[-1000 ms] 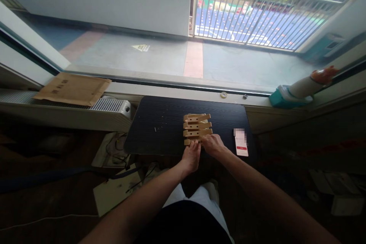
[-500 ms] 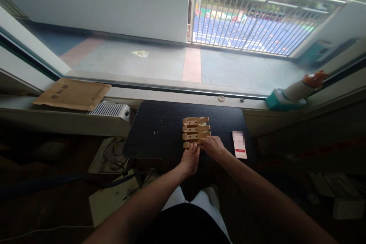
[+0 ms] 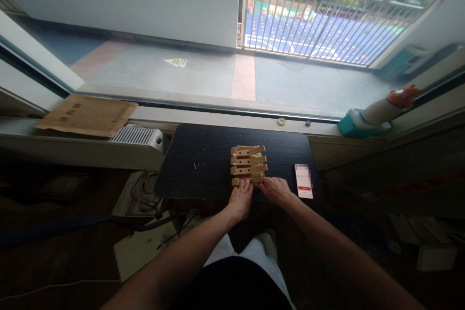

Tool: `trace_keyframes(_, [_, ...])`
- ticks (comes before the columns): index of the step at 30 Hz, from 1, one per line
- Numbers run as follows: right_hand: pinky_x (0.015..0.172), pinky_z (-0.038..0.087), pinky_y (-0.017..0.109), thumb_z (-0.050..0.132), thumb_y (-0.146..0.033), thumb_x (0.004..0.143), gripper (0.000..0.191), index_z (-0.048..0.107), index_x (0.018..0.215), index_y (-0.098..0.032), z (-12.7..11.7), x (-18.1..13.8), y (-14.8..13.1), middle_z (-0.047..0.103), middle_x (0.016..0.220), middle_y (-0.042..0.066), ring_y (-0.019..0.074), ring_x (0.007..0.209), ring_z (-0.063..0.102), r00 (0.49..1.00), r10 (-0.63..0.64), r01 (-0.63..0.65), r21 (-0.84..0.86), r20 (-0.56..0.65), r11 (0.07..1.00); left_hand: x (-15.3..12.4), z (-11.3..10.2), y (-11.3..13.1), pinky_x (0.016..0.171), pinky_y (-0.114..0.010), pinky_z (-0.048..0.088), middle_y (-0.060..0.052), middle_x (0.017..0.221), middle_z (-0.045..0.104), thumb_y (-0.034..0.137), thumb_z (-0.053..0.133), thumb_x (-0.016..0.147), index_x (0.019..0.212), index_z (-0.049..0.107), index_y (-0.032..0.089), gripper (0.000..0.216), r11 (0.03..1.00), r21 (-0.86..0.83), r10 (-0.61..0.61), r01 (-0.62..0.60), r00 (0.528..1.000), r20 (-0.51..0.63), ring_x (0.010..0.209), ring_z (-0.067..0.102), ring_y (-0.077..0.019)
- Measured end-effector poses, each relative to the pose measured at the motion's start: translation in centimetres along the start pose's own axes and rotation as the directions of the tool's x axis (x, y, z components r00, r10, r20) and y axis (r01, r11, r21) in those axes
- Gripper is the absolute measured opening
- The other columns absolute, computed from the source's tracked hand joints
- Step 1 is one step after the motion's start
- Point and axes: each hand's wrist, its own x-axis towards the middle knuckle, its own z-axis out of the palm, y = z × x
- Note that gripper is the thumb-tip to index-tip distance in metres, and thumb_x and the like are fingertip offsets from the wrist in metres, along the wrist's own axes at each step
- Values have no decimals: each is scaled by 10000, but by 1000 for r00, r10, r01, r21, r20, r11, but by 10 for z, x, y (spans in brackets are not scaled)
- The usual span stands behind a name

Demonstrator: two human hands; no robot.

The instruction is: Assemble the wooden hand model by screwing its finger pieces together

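Several light wooden pieces (image 3: 248, 161) with dark round holes lie side by side in a row on the black table (image 3: 203, 179). Some clear, shiny wrapping shows at their right side. My left hand (image 3: 241, 199) is closed on the nearest wooden piece (image 3: 236, 181), its fingertips holding the near edge. At that piece's right end, my right hand (image 3: 276, 190) has its fingers pinched together. A thin dark bit shows by those fingertips, too small to name.
A phone (image 3: 304, 185) with a lit screen lies on the table's right side. Small scraps (image 3: 195, 166) are scattered left of the wood. A tape roll (image 3: 281, 121) sits on the sill, and a brown envelope (image 3: 87, 115) rests on the radiator (image 3: 145, 136).
My right hand has shifted slightly right and down, away from the wooden pieces' middle, uncovering more of the nearest one. My left hand stays on it. The camera view has moved slightly.
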Motion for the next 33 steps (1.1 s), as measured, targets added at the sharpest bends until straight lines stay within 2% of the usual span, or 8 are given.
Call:
trace_keyframes(6, [770, 477, 277, 428, -248, 929, 271, 683, 1007, -196, -4, -3, -4, 729, 980, 101, 214, 921, 681, 993, -106, 104, -42, -51, 994, -2, -2, -1, 1013, -417, 374, -198, 1463, 311, 196, 653, 625, 1382, 314, 92, 836, 1000, 6, 11, -11, 1000, -23, 1326, 294, -334])
trace_keyframes(14, [789, 475, 267, 438, -132, 885, 301, 738, 901, -141, -16, 10, -26, 729, 957, 146, 221, 924, 674, 987, -161, 162, -42, 13, 986, -5, -2, 0, 999, -422, 385, -207, 1442, 322, 194, 613, 661, 1357, 355, 74, 752, 1000, 7, 16, -16, 999, -44, 1301, 308, -344])
trace_keyframes(18, [807, 475, 274, 470, -150, 873, 274, 742, 897, -126, -22, 20, -36, 722, 978, 162, 230, 946, 667, 993, -108, 109, -15, 44, 994, -6, -7, 0, 996, -417, 384, -203, 1415, 352, 207, 622, 657, 1310, 404, 79, 701, 1000, -10, 20, -20, 1000, -22, 1283, 323, -343])
trace_keyframes(24, [742, 498, 284, 447, -293, 907, 321, 698, 1038, -142, -25, 26, -25, 693, 1060, 178, 234, 934, 673, 995, 75, -77, 28, 61, 997, -4, -3, 0, 986, -416, 393, -208, 1457, 293, 197, 632, 637, 1368, 316, 64, 807, 1000, 11, 20, -20, 1000, -24, 1303, 297, -341])
trace_keyframes(27, [720, 498, 274, 469, -316, 897, 308, 687, 1044, -156, -26, 24, -22, 698, 1043, 164, 224, 915, 677, 993, 96, -99, 39, 68, 994, -4, -1, -1, 998, -413, 385, -212, 1456, 296, 201, 619, 653, 1367, 324, 55, 787, 1000, 18, 22, -21, 999, -23, 1310, 296, -339])
trace_keyframes(30, [737, 500, 288, 525, -330, 864, 310, 658, 1094, -169, -29, 19, -20, 699, 1048, 141, 234, 938, 670, 997, 49, -51, 36, 52, 998, -3, -2, -3, 1014, -417, 374, -200, 1469, 290, 209, 622, 651, 1387, 306, 66, 814, 1000, 5, 29, -29, 1000, -7, 1330, 274, -341])
trace_keyframes(33, [795, 491, 312, 509, -251, 872, 273, 655, 1090, -175, -32, 12, -18, 690, 1081, 130, 245, 998, 649, 998, -63, 63, 6, 21, 998, -4, -2, -3, 1012, -429, 374, -196, 1481, 273, 217, 624, 647, 1409, 276, 76, 850, 999, -2, 33, -33, 999, -6, 1328, 272, -349])
